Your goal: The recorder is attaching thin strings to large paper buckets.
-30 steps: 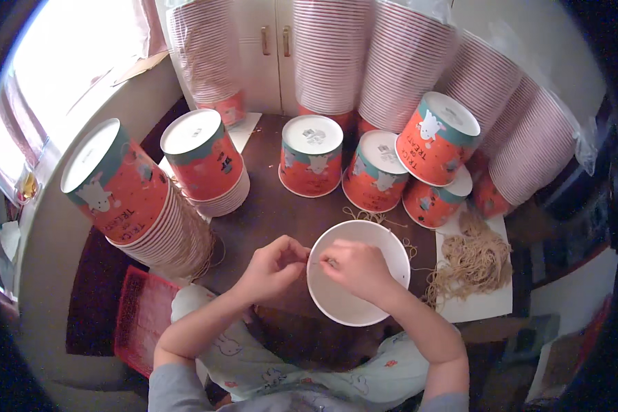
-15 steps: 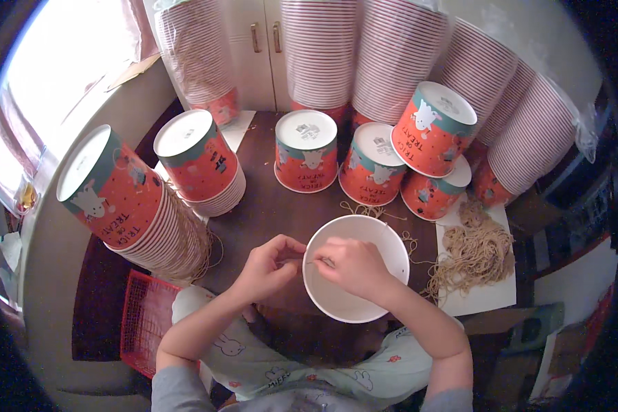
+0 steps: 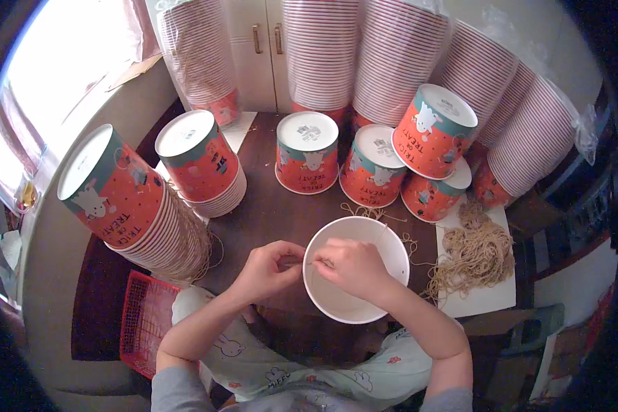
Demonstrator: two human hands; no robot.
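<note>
A white paper bucket [image 3: 364, 302] stands open side up at the near edge of a dark table [image 3: 275, 213]. My left hand [image 3: 271, 268] pinches at the bucket's left rim from outside. My right hand [image 3: 353, 268] reaches inside the bucket at the same spot, fingers pinched on a thin tan string that is barely visible between the two hands. A heap of tan string pieces [image 3: 470, 254] lies on white paper [image 3: 487, 299] to the right.
Orange and teal printed buckets [image 3: 307, 152] stand upside down across the table, with tall nested stacks [image 3: 144, 220] at left and wrapped stacks [image 3: 391, 55] along the back. A red basket [image 3: 141, 319] sits low at left. White cabinet doors [image 3: 261, 41] are behind.
Both hands stay at the bucket's left rim with small finger movements. The view has shifted slightly.
</note>
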